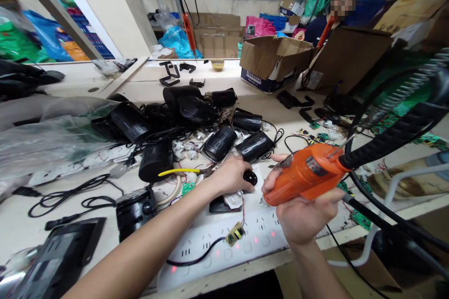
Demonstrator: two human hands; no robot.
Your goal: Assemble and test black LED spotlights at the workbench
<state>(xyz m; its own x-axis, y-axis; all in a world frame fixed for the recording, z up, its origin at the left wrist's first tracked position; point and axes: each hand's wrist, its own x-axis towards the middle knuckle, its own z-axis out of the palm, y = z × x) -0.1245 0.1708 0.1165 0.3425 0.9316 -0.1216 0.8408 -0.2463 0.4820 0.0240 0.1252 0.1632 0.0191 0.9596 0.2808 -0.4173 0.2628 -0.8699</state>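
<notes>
My right hand [301,212] grips an orange electric screwdriver [303,175] with a thick black cable [393,138] running up to the right. Its tip end points left, near a small black round part [250,177]. My left hand [231,175] rests on the table with fingers touching that round part, above a flat black piece with a white part [226,202]. A small circuit board [235,234] with a black wire lies on a long white power strip [224,252] in front of me.
Several black cylindrical housings [220,142] and tangled wires fill the table's middle. Yellow-handled pliers [182,172] lie left of my hand. Cardboard boxes [275,58] stand at the back right, where another person [321,25] sits. Clear plastic bags [45,135] lie at left. Green circuit boards [317,136] are scattered right.
</notes>
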